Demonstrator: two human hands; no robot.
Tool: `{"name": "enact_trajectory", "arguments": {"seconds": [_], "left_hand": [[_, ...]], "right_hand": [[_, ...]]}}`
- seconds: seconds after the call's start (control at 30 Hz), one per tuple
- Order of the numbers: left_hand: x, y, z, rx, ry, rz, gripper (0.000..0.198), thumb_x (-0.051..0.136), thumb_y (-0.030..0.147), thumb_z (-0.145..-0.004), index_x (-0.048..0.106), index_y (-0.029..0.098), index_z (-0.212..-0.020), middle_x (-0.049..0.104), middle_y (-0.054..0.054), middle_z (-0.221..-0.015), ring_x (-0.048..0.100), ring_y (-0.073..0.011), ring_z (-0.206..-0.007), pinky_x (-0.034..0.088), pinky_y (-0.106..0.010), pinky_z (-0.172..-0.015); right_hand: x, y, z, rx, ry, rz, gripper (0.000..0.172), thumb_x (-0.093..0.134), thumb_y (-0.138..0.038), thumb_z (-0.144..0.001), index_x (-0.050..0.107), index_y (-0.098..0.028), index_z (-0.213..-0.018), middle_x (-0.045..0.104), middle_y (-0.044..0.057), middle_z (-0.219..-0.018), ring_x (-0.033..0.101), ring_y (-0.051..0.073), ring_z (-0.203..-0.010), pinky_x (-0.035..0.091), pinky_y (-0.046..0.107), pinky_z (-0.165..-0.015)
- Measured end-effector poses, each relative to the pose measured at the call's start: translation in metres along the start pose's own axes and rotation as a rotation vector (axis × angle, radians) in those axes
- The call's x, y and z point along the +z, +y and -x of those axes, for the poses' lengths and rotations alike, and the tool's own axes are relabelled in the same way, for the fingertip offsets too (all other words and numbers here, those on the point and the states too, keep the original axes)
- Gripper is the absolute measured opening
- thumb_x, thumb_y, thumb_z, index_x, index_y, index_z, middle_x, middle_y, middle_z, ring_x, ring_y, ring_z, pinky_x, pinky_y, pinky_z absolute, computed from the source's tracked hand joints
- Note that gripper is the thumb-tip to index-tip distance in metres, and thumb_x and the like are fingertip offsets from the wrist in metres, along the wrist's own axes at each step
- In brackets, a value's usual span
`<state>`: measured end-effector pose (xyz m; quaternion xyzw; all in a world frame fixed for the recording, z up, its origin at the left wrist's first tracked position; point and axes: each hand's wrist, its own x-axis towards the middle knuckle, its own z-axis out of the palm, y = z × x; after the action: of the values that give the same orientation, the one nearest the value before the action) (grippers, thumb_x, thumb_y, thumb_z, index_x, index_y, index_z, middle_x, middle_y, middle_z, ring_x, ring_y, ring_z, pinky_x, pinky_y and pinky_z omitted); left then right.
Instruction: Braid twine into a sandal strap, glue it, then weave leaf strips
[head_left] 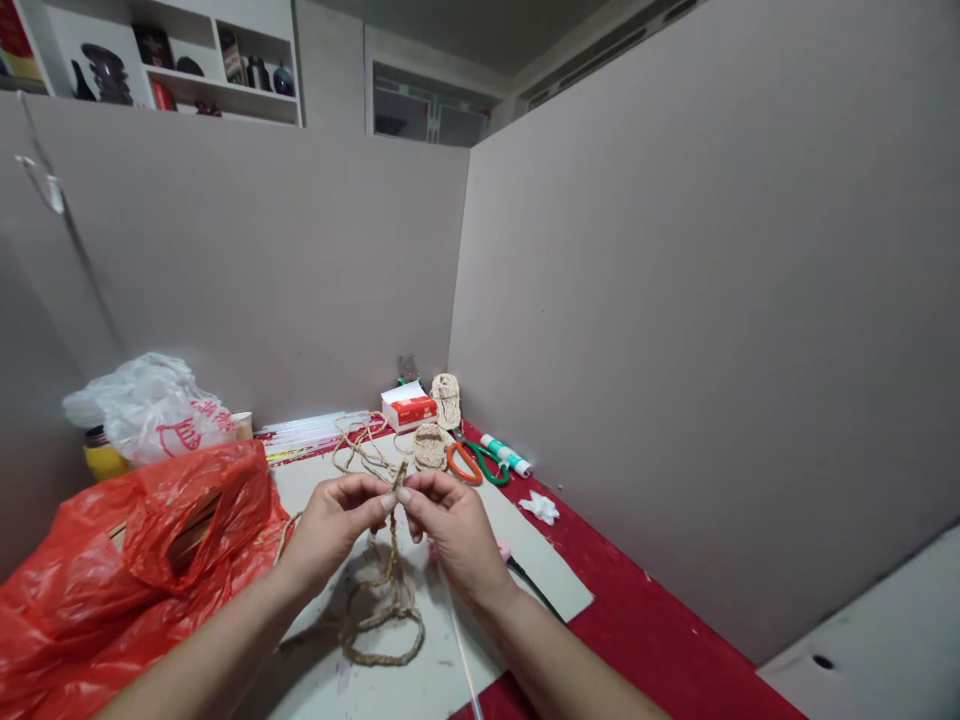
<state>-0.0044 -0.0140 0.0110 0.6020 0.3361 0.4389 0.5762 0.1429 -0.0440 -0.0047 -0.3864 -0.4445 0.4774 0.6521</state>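
Note:
My left hand (339,515) and my right hand (451,520) meet over the pale board, thumbs and fingertips pinched together on a brown twisted straw rope (393,545). A short end of it sticks up between the fingertips. Below my hands the rope hangs down into loops, the lowest a rounded ring near the board. More loose rope (352,440) curls behind my left hand. Just past my fingers lies a small woven straw sandal (430,447); another straw sandal (446,400) leans against the partition.
A red plastic bag (217,500) and a white plastic bag (161,405) fill the left side. Scissors with orange and green handles (480,465), a red-and-white box (409,408), a green-and-white roll (506,455) and crumpled tissue (540,508) lie toward the back right. Grey partitions (675,350) enclose the table.

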Motion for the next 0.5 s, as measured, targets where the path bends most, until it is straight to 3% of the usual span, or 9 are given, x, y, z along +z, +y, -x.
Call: {"name": "enact_trajectory", "arguments": {"seconds": [0.23, 0.5], "left_hand": [[-0.001, -0.001, -0.001, -0.166, -0.112, 0.067, 0.018, 0.075, 0.03, -0.071, 0.069, 0.015, -0.078, 0.057, 0.002, -0.065, 0.045, -0.0074, -0.058, 0.035, -0.02, -0.058], [0.007, 0.005, 0.001, -0.046, 0.028, -0.141, 0.023, 0.074, 0.036, -0.071, 0.065, 0.015, -0.069, 0.055, 0.003, -0.058, 0.044, -0.0076, -0.054, 0.034, -0.021, -0.053]], "right_hand": [[-0.013, -0.004, 0.0, 0.127, -0.065, -0.008, 0.027, 0.076, -0.037, -0.067, 0.062, -0.015, -0.075, 0.054, -0.005, -0.05, 0.044, 0.006, -0.044, 0.029, 0.017, -0.039], [-0.015, -0.002, -0.001, 0.164, -0.196, -0.075, 0.028, 0.077, -0.037, -0.066, 0.061, -0.014, -0.067, 0.053, -0.006, -0.05, 0.045, 0.005, -0.042, 0.033, 0.018, -0.042]]}}
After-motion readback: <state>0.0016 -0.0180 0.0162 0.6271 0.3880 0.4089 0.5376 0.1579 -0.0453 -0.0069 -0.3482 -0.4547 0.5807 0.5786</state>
